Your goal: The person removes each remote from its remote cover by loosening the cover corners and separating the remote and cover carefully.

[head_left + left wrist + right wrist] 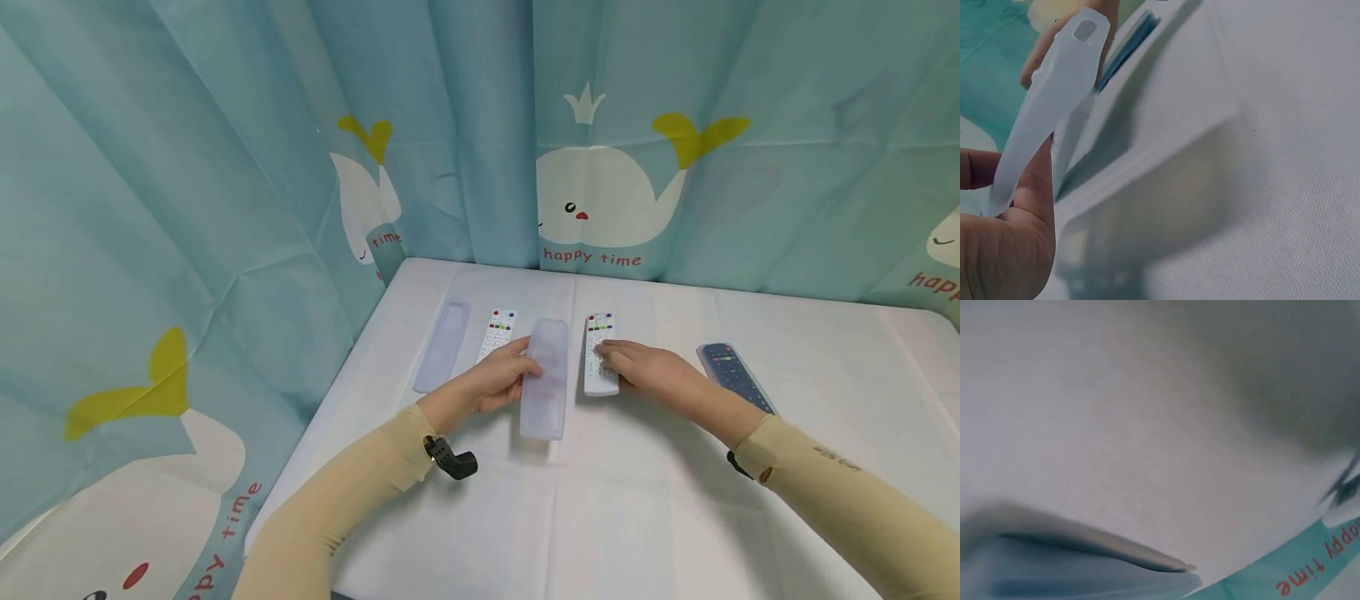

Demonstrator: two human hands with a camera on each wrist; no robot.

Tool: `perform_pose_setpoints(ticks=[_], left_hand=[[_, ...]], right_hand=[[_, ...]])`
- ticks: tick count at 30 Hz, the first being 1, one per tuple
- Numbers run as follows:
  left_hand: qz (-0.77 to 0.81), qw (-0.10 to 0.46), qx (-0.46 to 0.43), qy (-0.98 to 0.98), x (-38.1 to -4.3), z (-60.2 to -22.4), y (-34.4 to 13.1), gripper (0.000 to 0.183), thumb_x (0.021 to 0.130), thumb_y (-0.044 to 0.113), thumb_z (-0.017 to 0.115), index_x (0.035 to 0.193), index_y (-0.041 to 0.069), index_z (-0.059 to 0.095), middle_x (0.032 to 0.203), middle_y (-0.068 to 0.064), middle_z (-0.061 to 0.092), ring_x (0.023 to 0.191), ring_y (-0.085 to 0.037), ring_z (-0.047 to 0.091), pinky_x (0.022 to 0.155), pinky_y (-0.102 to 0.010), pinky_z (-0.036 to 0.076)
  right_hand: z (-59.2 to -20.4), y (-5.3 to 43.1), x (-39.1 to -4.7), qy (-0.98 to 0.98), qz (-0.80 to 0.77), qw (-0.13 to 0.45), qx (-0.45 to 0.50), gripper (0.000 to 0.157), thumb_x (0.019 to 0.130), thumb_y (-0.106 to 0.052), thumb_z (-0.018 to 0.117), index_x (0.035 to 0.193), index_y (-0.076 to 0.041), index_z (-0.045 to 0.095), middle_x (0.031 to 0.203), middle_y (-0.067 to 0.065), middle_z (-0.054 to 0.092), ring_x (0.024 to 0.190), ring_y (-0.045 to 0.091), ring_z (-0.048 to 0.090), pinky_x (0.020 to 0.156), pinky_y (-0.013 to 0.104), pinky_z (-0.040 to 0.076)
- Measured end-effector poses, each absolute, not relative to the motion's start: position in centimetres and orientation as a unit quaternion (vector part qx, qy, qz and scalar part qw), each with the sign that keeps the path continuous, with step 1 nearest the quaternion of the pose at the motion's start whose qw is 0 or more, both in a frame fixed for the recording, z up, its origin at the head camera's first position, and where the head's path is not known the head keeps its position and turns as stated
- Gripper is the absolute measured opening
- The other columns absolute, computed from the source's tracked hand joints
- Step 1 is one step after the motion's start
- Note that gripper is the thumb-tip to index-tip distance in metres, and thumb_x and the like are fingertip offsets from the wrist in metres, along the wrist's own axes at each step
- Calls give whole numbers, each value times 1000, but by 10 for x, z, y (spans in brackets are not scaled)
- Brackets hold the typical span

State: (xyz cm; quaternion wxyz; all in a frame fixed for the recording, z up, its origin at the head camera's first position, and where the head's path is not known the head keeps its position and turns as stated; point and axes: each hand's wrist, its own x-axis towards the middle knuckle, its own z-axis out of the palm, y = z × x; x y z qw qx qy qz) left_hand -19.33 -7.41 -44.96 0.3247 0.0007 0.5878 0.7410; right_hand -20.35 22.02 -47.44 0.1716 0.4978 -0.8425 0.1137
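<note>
My left hand [498, 375] grips a translucent whitish remote cover [545, 408], thumb on its face and fingers behind. In the left wrist view the cover [1063, 94] is seen edge-on, with a small rectangular hole near its far end. To the right, my right hand [637, 362] holds a white remote control [601, 379] by its right side, fingers over its buttons. Partly hidden behind my left hand lies a second white remote [497, 329]. My right hand is outside the right wrist view.
Another translucent cover [442, 350] lies on the white-clothed table [637, 508] at the left. A dark remote [735, 375] in a clear cover lies at the right, partly behind my right forearm. Blue whale-print curtains [480, 125] hang along the back and left side.
</note>
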Motion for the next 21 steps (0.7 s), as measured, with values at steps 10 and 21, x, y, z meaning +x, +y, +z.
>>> perform_pose_setpoints(ticks=[10, 21], left_hand=[[733, 314, -13, 603, -198, -446, -73, 77, 94, -7, 51, 162, 11, 21, 136, -17, 54, 110, -29, 65, 84, -45, 59], [632, 288, -15, 719, -220, -433, -72, 86, 96, 3, 61, 166, 25, 16, 156, -16, 39, 56, -10, 47, 48, -20, 40]], right_hand=[[-490, 219, -201, -816, 47, 191, 544, 3, 102, -5, 51, 102, -2, 52, 129, 18, 66, 120, 32, 64, 87, 43, 57], [-493, 218, -199, -808, 21, 192, 557, 24, 110, -11, 33, 105, -2, 54, 128, 18, 66, 120, 33, 63, 92, 44, 55]])
